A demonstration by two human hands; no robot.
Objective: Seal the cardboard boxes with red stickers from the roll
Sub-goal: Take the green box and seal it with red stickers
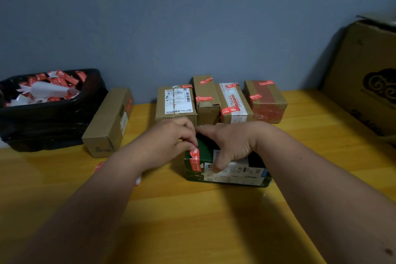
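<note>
Green box (227, 169) sits mid-table (192, 221), in front of 4 stickered cardboard boxes (218, 100). Left hand (169, 143) pinches a red sticker (196, 159) onto its left top edge; right hand (231, 143) curls over the top, holding it. Bin (49, 113) far left w/ sticker scraps.

Head camera looks forward-down, seemingly close, over the wooden table (192, 221).

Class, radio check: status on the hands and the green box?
Left hand pressing red sticker onto green box. Right hand gripping box top. Nothing in the way.
</note>
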